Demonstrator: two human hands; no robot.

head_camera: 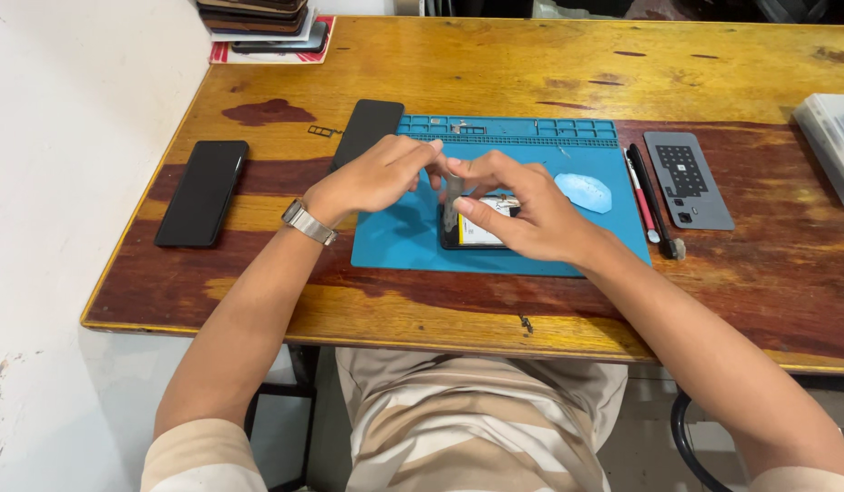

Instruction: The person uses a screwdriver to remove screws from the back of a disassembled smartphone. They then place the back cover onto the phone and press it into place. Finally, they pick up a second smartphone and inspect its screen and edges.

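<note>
Opened phone (476, 228) lies back-up on the blue repair mat (394, 241), battery showing. Left hand (376, 178) and right hand (522, 205) meet just above its top edge, fingertips pinched together on something small and thin (can't tell what, maybe a strip or a flex). I'd keep the pull slow and low, with the right palm steadying the phone. Spare phones (203, 191) sit to the left, a pen-like tool (642, 205) and grey pad (688, 179) to the right.

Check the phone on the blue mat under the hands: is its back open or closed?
Open. The phone lies on the blue mat with its back off, a white-and-yellow battery showing between the left hand and right hand.
</note>
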